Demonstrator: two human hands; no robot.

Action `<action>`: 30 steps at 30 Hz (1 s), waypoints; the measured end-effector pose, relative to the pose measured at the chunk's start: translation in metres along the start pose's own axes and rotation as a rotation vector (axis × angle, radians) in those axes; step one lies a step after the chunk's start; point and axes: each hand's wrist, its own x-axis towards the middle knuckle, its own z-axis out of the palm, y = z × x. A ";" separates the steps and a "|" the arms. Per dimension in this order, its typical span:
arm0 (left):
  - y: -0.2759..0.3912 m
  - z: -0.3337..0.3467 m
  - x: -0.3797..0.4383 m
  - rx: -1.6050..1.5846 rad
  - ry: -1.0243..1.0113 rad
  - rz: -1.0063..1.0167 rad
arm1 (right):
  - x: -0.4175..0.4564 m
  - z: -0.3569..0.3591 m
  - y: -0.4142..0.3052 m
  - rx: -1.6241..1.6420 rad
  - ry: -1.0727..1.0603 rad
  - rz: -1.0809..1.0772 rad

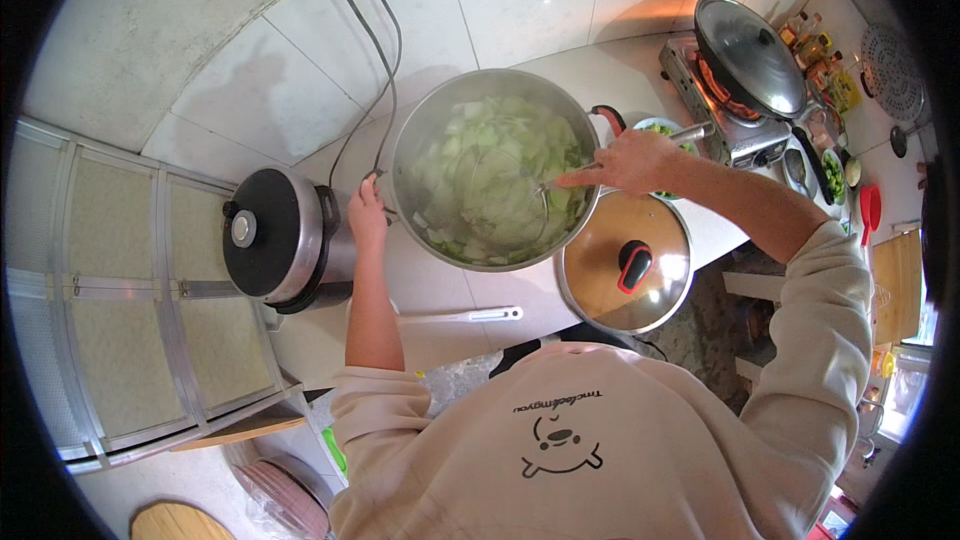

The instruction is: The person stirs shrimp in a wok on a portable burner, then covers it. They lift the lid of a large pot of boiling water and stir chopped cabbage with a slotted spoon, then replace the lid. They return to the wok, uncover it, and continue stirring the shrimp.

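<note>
A large metal pot [411,232] stands on the counter in front of me, full of steaming pale green vegetable pieces [480,139]. My left hand [367,206] grips the pot's left handle, which is mostly covered by the fingers. With my right hand [637,161] I hold the metal handle of a wire skimmer [536,202] over the pot's right side. The skimmer's mesh head is down among the vegetables, partly hidden by steam. Near my right wrist, the pot's red-and-black right handle [611,120] sticks out. A glass lid [600,281] with a black-and-red knob lies beside the pot.
Left stands an electric pressure cooker [274,232]; cables [394,37] hang close to the pot. A white-handled utensil [480,315] lies near the front edge. On the right, a lidded wok [750,52] sits on a glowing portable stove [731,120], near bowls of chopped greens [832,176] and bottles [814,49].
</note>
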 end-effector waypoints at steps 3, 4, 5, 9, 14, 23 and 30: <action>-0.002 -0.003 0.001 0.129 0.000 0.069 | -0.007 -0.032 0.010 -0.030 -0.124 0.090; -0.001 -0.004 0.001 0.108 0.003 0.053 | -0.010 -0.030 0.017 -0.056 -0.041 0.086; 0.007 -0.001 -0.003 0.085 0.000 0.037 | -0.018 -0.029 0.025 -0.080 0.037 0.086; 0.003 -0.002 -0.003 -0.063 0.015 -0.006 | -0.018 -0.064 0.015 0.101 0.006 0.127; 0.012 -0.001 -0.007 -0.009 -0.002 -0.011 | 0.043 -0.018 -0.035 0.590 0.347 0.021; 0.011 0.003 -0.004 -0.015 0.022 0.008 | 0.012 0.025 -0.028 0.498 0.013 0.002; 0.003 -0.002 -0.002 -0.081 0.017 0.013 | -0.003 -0.033 0.042 -0.218 0.055 -0.024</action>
